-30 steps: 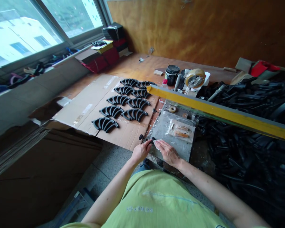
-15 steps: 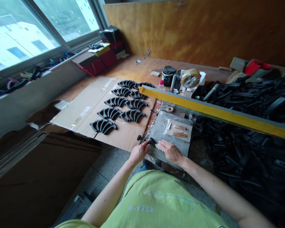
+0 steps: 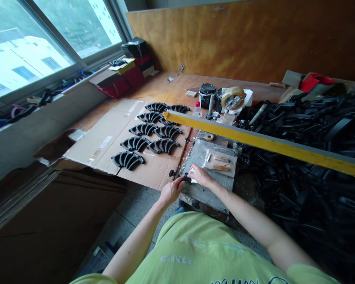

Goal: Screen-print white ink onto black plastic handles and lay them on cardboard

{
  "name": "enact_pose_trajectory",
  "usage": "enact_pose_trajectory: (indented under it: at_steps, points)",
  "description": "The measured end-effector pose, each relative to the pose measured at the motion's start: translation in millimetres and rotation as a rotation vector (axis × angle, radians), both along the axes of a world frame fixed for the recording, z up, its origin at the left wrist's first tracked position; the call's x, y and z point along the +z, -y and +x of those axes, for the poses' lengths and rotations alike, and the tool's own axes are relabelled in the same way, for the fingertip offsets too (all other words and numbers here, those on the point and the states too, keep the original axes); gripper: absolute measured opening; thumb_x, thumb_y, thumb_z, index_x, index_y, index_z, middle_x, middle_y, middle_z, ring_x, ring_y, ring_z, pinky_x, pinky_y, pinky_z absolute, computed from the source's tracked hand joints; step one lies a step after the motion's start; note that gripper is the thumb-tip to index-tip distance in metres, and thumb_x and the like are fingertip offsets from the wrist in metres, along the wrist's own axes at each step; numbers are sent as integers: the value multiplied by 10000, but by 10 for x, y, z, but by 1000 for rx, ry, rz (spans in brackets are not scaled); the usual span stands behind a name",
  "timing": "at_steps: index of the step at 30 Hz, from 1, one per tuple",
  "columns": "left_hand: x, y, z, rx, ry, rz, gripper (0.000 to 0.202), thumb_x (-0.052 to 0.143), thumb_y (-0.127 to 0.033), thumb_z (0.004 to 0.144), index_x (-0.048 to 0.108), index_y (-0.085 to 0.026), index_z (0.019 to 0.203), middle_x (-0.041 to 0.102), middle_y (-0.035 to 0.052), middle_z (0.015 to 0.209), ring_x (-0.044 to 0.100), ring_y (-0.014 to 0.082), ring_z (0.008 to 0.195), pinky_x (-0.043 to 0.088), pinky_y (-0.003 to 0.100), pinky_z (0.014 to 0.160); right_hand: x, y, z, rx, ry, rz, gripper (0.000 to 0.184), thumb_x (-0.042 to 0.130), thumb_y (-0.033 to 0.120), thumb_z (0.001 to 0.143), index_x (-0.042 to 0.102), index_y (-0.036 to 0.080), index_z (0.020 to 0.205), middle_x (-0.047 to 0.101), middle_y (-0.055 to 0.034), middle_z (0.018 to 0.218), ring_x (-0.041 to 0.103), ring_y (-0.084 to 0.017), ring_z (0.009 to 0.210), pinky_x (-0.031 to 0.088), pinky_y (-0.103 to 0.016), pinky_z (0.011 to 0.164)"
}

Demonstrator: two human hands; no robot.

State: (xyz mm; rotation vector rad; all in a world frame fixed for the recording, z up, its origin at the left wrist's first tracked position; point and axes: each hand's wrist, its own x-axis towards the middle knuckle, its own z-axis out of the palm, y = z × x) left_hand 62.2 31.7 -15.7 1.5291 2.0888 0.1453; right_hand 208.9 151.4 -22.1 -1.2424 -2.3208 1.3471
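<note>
My left hand (image 3: 170,193) is closed on one end of a small black curved piece (image 3: 187,179), just above the near left corner of a grey metal plate (image 3: 208,193). Fingers of my right hand (image 3: 201,176) are bent round a white cloth or tissue (image 3: 193,176) and press it against that piece. Part of the piece is hidden beneath them. Farther up the plate, brown wooden-looking sticks (image 3: 220,167) lie on a clear sheet. To the left, several black fan-shaped sets of curved pieces (image 3: 164,146) lie in two columns on flat cardboard (image 3: 106,126).
A long yellow and grey bar (image 3: 254,138) crosses above the plate's far side. A large heap of black parts (image 3: 307,197) lies at the right. Behind the bar stand a black tub (image 3: 207,95), a red-capped bottle (image 3: 197,108) and a tape roll (image 3: 233,98).
My right hand has moved left and slightly away from me, closer to my left hand, with its fingers now bent over the cloth. My left hand keeps its hold; the view has shifted slightly.
</note>
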Motion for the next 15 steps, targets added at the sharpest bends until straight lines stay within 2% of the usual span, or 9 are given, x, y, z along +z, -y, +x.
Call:
enact_pose_trajectory:
  at_steps: [4, 8, 12, 14, 15]
  points:
    - [-16, 3, -2, 14, 6, -10, 481, 322, -468, 949, 487, -292, 1365, 727, 78, 1016, 681, 235, 933, 463, 267, 731, -8, -3, -31, 32, 60, 21, 183, 679, 228, 725, 546, 213, 849, 620, 30, 693, 565, -143, 670, 333, -202, 570]
    - [-17, 7, -11, 13, 22, 3, 472, 330, -459, 949, 485, -298, 1365, 724, 69, 1032, 677, 233, 950, 464, 266, 735, 40, 35, 136, 90, 80, -6, 170, 685, 191, 698, 549, 210, 799, 618, 28, 673, 566, -147, 666, 333, -204, 569]
    - [-24, 22, -10, -1, 32, 16, 469, 310, -445, 955, 487, -295, 1364, 730, 81, 1008, 685, 242, 929, 470, 285, 741, 113, -18, 613, 71, 20, -41, 128, 667, 198, 689, 581, 202, 784, 620, 22, 699, 576, -154, 698, 372, -216, 599]
    - [-42, 30, -9, -2, 49, 22, 469, 306, -435, 956, 491, -286, 1360, 728, 91, 1021, 683, 252, 947, 477, 298, 754, 156, -156, 962, 30, -44, -67, 117, 677, 224, 674, 603, 199, 761, 623, 22, 704, 580, -156, 702, 402, -229, 619]
    - [-55, 31, -12, -1, 61, 24, 470, 307, -431, 955, 494, -278, 1358, 724, 94, 1038, 679, 256, 967, 480, 302, 765, 182, -264, 1150, -33, -79, -68, 121, 692, 238, 654, 614, 198, 736, 623, 22, 695, 581, -157, 692, 417, -238, 624]
